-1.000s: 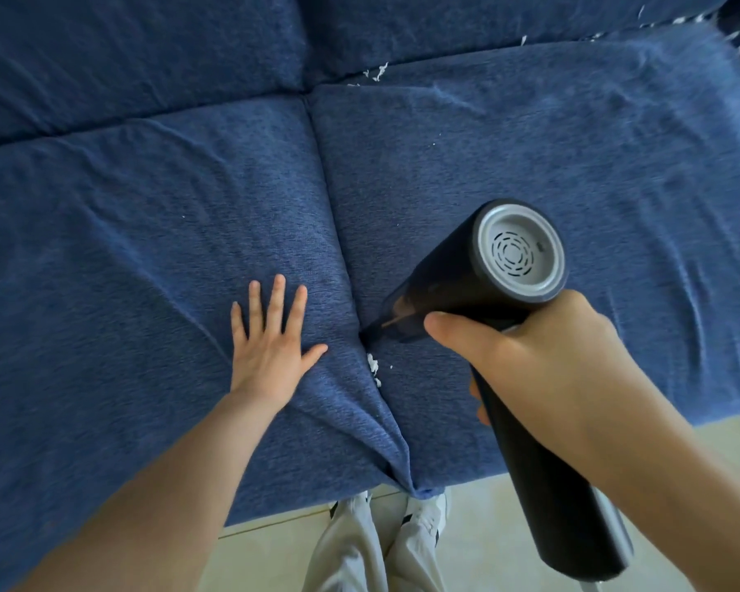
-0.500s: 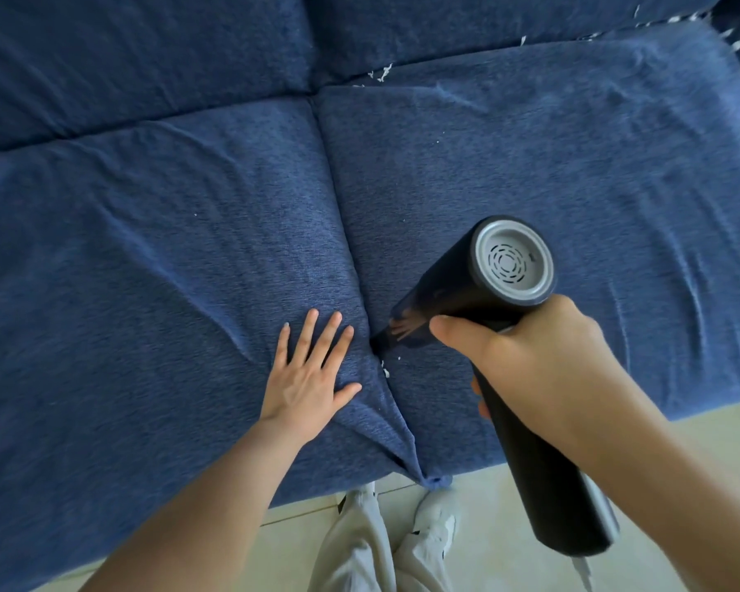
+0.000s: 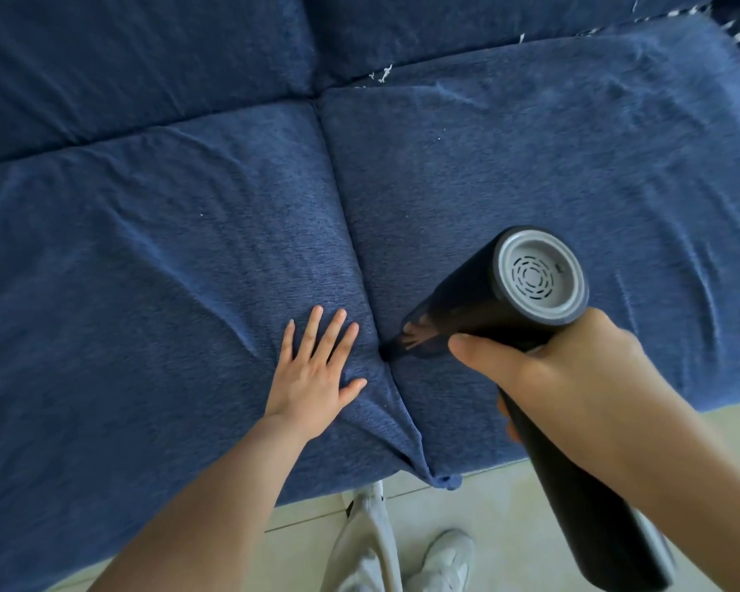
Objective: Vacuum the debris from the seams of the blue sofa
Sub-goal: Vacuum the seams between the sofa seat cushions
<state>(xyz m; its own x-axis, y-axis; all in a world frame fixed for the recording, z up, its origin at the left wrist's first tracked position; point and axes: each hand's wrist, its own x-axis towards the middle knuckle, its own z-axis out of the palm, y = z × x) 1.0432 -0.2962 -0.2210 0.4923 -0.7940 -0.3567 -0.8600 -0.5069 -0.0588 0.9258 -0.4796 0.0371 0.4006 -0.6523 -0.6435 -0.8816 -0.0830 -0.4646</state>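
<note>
Sofa (image 3: 530, 173) seam | left hand (image 3: 312, 378) flat | right hand (image 3: 573, 390) grips vacuum (image 3: 479, 309) | debris (image 3: 383, 73) behind

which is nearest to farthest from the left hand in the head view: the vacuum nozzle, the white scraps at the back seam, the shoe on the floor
From the left hand:
1. Vacuum nozzle, just to its right, in the middle seam.
2. Shoe, below and to the right, on the floor.
3. White scraps, far up at the back seam.
</note>
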